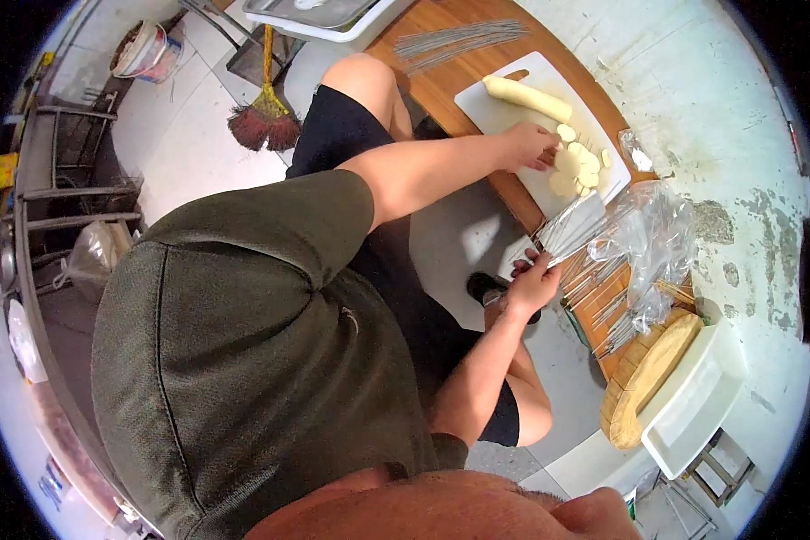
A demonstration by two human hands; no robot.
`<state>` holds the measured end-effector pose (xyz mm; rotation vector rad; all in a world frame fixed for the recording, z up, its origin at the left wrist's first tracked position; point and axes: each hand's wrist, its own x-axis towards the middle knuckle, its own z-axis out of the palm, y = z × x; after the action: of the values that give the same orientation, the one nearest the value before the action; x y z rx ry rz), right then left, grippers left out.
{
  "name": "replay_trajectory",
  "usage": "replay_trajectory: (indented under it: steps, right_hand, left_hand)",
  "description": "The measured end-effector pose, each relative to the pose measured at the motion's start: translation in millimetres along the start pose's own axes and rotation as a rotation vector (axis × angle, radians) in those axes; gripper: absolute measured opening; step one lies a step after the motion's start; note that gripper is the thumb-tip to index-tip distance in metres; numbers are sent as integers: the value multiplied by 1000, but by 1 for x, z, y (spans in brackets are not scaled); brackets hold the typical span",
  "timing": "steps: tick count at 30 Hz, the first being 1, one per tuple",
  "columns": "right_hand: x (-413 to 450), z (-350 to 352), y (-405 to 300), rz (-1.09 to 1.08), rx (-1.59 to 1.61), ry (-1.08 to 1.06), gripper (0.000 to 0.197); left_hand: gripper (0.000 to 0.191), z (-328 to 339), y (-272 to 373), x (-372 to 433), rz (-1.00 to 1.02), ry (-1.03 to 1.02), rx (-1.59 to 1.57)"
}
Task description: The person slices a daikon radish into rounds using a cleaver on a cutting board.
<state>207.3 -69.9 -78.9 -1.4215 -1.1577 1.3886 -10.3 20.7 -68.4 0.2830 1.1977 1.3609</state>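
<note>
My left hand [532, 146] is over a white cutting board [476, 104], its fingertips at a heap of round pale-yellow food slices [576, 165]. Whether it pinches a slice cannot be told. A peeled-looking pale-yellow food log [526, 98] lies on the board beyond that hand. My right hand [534, 287], just off the table's near edge, grips a fanned bundle of thin metal skewers [567, 246]. Their tips point towards the board. A flat, pale, blade-like sheet [580, 214] shows behind them at the board's corner.
More metal skewers [459, 42] lie on the wooden table [445, 91]. Clear plastic bags [655, 229] and further skewers [614, 310] are to the right. A round wooden chopping block [648, 381] leans near a white tub [695, 405]. A broom [266, 115] and bucket [150, 54] stand behind.
</note>
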Motion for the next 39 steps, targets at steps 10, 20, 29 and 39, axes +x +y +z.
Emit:
replay_trajectory:
  steps: [10, 20, 29, 39]
  right_hand:
    - [92, -3, -15, -25, -218, 110, 26]
    - [14, -27, -24, 150, 43, 20, 22]
    - [-19, -20, -9, 212, 44, 4, 26]
    - [-11, -18, 8, 175, 53, 14, 23]
  left_hand:
    - [34, -33, -10, 46, 295, 204, 1182]
    - [44, -12, -10, 54, 132, 234, 1188]
    - [57, -2, -15, 61, 310, 248, 1434]
    - [49, -27, -4, 46, 597, 271, 1690]
